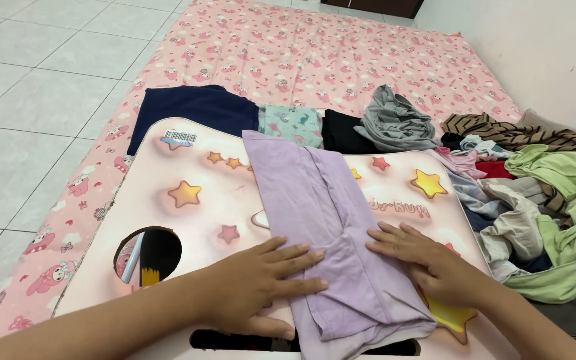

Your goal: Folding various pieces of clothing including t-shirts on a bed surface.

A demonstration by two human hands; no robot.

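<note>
A lilac garment (315,213), folded lengthwise, lies across a pink lap table (188,200) printed with stars. My left hand (261,283) rests flat on the garment's near left edge, fingers spread. On the garment's near right side my right hand (428,263) presses down, palm flat. Neither hand grips anything.
The table stands on a pink patterned mattress (315,53). Folded navy (188,110), teal (295,123) and black (345,133) clothes lie behind it with a grey garment (395,123). A heap of unfolded clothes (541,200) sits at right. White tiled floor (28,87) lies left. The table has a round hole (149,253).
</note>
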